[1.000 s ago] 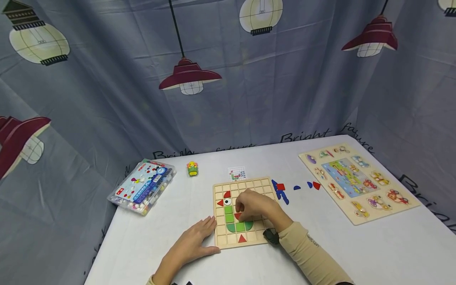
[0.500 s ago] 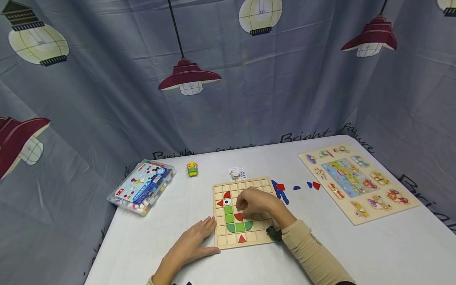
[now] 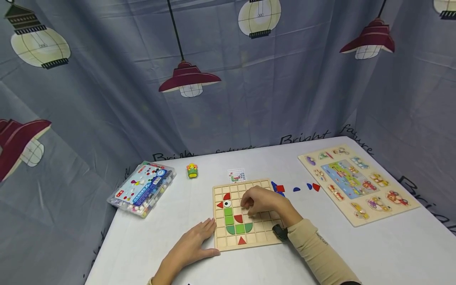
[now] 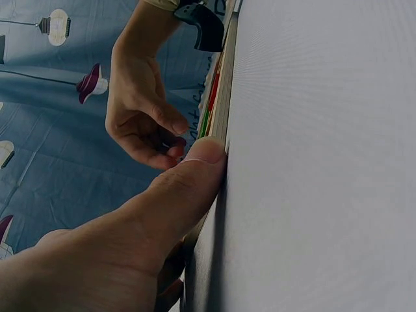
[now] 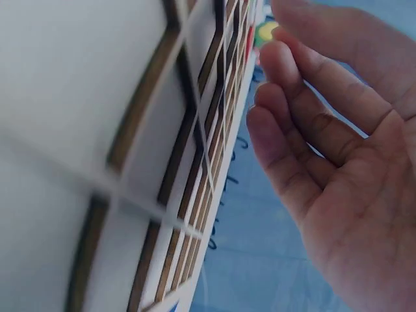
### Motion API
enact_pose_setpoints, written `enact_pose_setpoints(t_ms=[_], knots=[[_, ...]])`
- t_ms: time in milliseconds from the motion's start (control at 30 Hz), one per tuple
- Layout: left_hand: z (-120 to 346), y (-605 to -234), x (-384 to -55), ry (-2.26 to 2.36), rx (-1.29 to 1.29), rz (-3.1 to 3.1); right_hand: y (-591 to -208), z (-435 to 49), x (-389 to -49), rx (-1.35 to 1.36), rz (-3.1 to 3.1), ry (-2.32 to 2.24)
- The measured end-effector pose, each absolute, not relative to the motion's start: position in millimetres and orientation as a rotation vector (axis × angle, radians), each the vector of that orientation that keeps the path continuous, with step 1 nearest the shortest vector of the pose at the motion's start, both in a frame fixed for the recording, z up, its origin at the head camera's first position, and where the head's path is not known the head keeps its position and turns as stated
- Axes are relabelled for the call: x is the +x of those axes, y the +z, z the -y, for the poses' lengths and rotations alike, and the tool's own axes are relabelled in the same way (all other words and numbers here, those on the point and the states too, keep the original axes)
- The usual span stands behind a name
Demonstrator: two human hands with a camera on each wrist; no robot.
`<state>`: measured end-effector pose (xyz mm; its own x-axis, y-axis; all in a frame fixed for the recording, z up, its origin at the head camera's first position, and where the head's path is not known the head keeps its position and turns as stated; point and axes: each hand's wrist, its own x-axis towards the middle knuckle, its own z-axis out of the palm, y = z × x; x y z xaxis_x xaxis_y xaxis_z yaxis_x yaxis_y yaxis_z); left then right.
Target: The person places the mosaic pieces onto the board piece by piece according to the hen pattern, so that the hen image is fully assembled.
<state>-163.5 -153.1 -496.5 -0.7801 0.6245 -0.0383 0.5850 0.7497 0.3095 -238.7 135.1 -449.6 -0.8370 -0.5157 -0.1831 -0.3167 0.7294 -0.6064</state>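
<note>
The grid board (image 3: 261, 237) lay on the white table (image 3: 270, 265) in front of the person. The left hand (image 3: 196, 241) rested at its left edge, fingers straight and close together, thumb spread away from them; the left wrist view showed the thumb touching the board's side. The right hand (image 3: 261, 200) hung just above the board, its fingers loosely bent, with a gap between thumb and fingertips and nothing visible pinched there.

Just beside the right hand, a red quarter-round (image 3: 238, 219) sat in a square of the grid, to the right of the lower of two green squares (image 3: 228, 211). Above those came a white disc with a black dot (image 3: 227, 203). A green row ran below, with a red triangle (image 3: 242, 240) beneath its middle.

A picture card (image 3: 236, 175) lay behind the board. Blue pieces (image 3: 273, 185) and a red square (image 3: 280, 189) lay by its right edge. A picture puzzle (image 3: 346, 204) lay farther right; a plastic box (image 3: 142, 186) and a small toy (image 3: 192, 170) were left.
</note>
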Motion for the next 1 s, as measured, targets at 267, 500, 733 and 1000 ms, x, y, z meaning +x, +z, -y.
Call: enact_pose_setpoints(t_ms=[267, 500, 733, 1000], knots=[[153.2, -496.9, -163.1, 0.430, 0.975, -2.814, -446.6, -161.9, -246.1, -0.566, -2.586, -0.867], [153.0, -496.5, -162.8, 0.431, 0.948, -2.799, -448.9, -195.7, -252.1, -0.570, -2.637, -0.895], [153.6, -497.7, -162.5, 0.423, 0.970, -2.801, -451.5, -229.5, -256.6, -0.545, -2.675, -0.949], [153.7, -498.7, -162.9, 0.422, 1.012, -2.822, -456.0, -258.3, -267.1, -0.402, -2.691, -0.987]])
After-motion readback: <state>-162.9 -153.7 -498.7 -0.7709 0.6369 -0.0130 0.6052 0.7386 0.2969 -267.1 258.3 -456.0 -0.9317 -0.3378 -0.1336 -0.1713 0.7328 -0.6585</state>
